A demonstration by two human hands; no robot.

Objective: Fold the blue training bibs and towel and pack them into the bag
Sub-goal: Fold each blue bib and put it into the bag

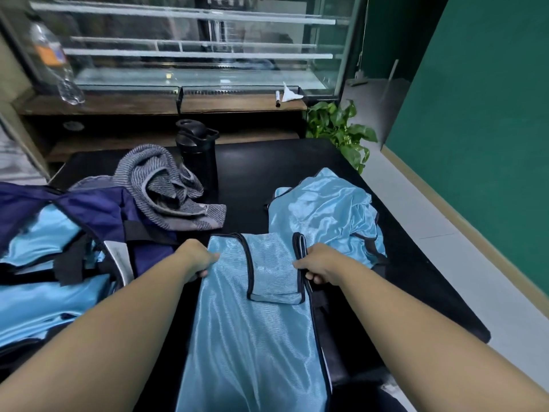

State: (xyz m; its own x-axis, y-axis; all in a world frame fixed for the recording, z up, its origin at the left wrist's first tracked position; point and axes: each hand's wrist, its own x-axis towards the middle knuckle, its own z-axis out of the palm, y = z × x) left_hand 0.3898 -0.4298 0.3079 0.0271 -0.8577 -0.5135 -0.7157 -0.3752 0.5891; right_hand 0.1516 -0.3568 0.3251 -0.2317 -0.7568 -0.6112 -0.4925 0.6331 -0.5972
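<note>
While both hands hold its upper edges, a light blue bib lies lengthwise on the black table, its lower part running toward the camera and off the near edge. The left hand grips the bib's left upper edge, fingers curled over the cloth with the thumb underneath. The right hand pinches the dark-trimmed strap on the bib's right side, fingers closed round the doubled trim. Between the hands the dark-bound neckline forms a deep U.

Just beyond the right hand, a crumpled heap of more bibs sits on the table, touching the held bib's far right corner. On the left, the navy bag lies open, with folded blue bibs already inside it. The grey striped towel lies bunched on the table, resting against the bag's far side. A black bottle stands upright just behind the towel.

Farther back, a glass display case stands on a wooden counter, with a clear plastic bottle at its left end. A leafy plant sits at the table's far right corner, beside a green wall.
</note>
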